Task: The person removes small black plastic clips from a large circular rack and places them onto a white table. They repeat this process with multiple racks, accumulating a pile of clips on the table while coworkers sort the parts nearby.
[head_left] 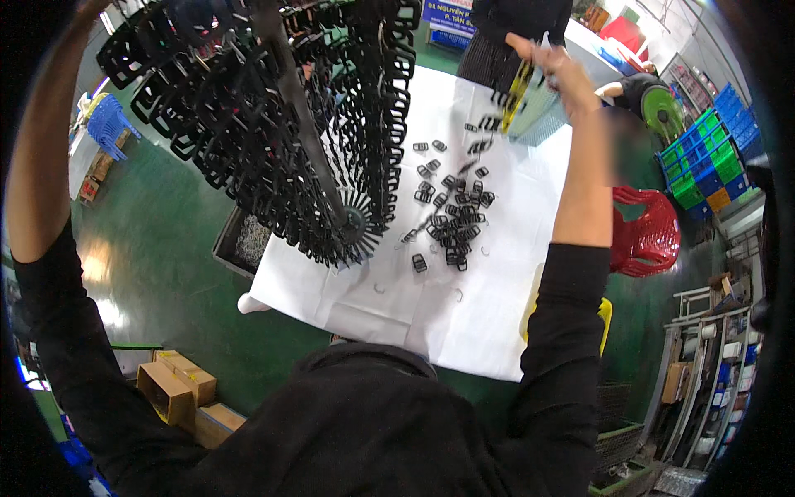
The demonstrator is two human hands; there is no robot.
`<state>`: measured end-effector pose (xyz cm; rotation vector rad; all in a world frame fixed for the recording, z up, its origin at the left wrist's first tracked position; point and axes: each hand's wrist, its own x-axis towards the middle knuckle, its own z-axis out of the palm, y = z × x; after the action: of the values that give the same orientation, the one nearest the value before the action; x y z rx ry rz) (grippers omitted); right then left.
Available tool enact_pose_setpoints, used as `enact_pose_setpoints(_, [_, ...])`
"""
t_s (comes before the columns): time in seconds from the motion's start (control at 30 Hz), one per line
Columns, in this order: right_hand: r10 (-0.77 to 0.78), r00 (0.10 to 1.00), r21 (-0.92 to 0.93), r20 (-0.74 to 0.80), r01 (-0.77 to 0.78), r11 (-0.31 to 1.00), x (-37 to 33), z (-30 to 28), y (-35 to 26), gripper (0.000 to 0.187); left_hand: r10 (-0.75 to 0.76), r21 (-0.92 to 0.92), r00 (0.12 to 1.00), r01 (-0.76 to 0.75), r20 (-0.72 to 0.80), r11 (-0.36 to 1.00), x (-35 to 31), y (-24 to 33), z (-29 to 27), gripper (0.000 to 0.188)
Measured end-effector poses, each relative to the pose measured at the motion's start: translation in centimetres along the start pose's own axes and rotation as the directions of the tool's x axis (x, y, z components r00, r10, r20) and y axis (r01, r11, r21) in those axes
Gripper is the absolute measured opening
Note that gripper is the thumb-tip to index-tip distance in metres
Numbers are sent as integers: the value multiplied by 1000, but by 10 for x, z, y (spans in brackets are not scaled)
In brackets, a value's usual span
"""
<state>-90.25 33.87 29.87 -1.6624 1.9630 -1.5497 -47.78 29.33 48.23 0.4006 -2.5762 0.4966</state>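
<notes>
A tall black rack (302, 124) stands over the left half of the table, hung all round with rows of black buckles (248, 108). My left arm reaches up on its far-left side; my left hand (89, 7) is at the picture's edge, its fingers cut off from sight. Up at the right, my right hand (563, 73) is smeared by motion. It is near a co-worker's hand (520, 45) and a yellow-and-black strip (518, 93); whether it holds anything cannot be made out. Loose black buckles (455, 219) lie heaped on the white-covered table (373, 306).
A pale green mesh basket (538, 120) stands on the table's far right. Beyond the table is a co-worker in dark clothes (489, 54). A red chair (650, 236) is at the right, a grey bin (240, 240) at the left, cardboard boxes (178, 385) at the lower left.
</notes>
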Motion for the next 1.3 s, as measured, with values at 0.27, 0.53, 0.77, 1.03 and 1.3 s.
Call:
enact_pose_setpoints(0.27, [-63,983,-455,-175,-24,890,-26,54,9,28,72,-290,956,15,285,957,9,1,-29,56])
enact_pose_setpoints(0.53, [-606,717,-243,-345,555,796,-39,95,-202,22,171,-115,982,-161,78,980,17,22,-21,43])
enact_pose_setpoints(0.77, [-438,825,-132,-357,420,898,-37,99,-223,23,104,-99,994,-101,32,990,24,39,-13,21])
enact_pose_setpoints(1.03, [-306,943,629,132,159,761,-17,65,-201,22,211,-132,977,-206,25,970,25,30,-7,28])
enact_pose_setpoints(1.3, [-106,991,531,79,48,846,-12,8,-142,27,197,-124,980,-199,-34,972,31,-4,10,39])
